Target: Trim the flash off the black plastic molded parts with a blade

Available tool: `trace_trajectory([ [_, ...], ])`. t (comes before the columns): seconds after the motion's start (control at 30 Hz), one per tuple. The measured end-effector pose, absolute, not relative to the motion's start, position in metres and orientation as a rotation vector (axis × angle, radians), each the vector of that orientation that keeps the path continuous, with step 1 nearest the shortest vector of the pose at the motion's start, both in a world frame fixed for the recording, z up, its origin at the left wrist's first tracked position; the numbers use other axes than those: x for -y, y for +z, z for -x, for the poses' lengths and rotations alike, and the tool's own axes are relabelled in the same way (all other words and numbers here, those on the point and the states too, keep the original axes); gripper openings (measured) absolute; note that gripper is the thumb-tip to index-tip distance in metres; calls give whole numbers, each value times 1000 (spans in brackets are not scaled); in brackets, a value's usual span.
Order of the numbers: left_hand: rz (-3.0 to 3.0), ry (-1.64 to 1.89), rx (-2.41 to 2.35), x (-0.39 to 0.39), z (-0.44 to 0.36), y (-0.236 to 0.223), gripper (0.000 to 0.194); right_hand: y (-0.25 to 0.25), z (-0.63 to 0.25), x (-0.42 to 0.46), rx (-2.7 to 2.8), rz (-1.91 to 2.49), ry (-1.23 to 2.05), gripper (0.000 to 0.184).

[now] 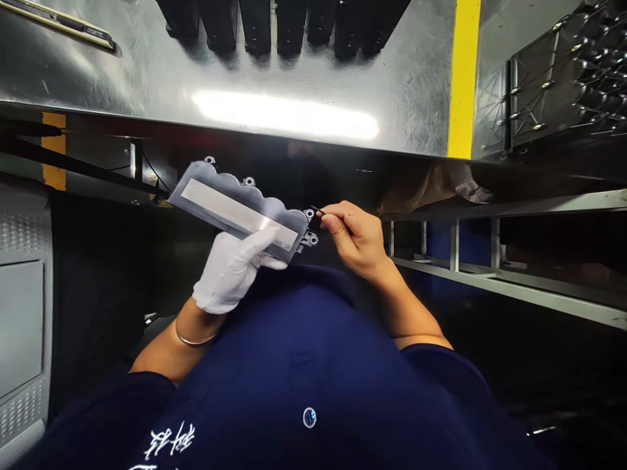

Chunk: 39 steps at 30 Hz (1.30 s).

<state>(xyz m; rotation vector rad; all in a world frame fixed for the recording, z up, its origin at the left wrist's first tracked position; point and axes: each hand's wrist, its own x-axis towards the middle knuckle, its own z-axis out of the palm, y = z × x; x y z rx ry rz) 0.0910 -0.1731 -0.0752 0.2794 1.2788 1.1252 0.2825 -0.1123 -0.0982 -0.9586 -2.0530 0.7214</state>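
Note:
My left hand (229, 271), in a white glove, is closed around the lower right end of a dark plastic part (226, 186). The part has a scalloped far edge, small lugs with metal-ringed holes, and a pale flat plate (235, 210) along its face. It is held tilted in the air, its left end higher in view, with my thumb lying on the plate. Bare, my right hand (356, 234) pinches a thin dark sliver-like piece (317, 209) between thumb and forefinger. The tip of that piece is beside the lug (309, 214) at the part's right end; contact is unclear.
Ahead is a shiny metal table (147, 78) with a yellow stripe (463, 78). Several black blocks (257, 29) stand at its far side, a cutter knife (63, 25) lies far left, and black moulded parts (543, 91) are at right. A metal frame (519, 287) stands below right.

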Motion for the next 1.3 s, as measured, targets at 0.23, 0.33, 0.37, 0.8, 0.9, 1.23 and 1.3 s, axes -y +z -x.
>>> trace_trajectory([
  [0.23,-311,1125,-1241,174,-92,-75,36,-93,-279,115,2161,948,686,26],
  [0.33,-308,1125,-1255,174,-92,-74,35,-91,-279,116,2154,976,663,31],
  [0.37,-305,1120,-1255,174,-92,-74,34,-91,-279,116,2153,982,656,32],
  [0.8,-265,1243,-1181,176,-96,-73,44,-80,-291,109,2355,909,1157,44],
  [0.9,-247,1231,-1155,173,-94,-69,31,-69,-299,103,2393,603,1425,38],
  [1.23,-248,1142,-1095,168,-90,-68,31,-58,-297,92,2694,865,393,61],
  [1.3,-250,1075,-1139,169,-89,-71,32,-55,-296,91,2781,800,271,64],
])
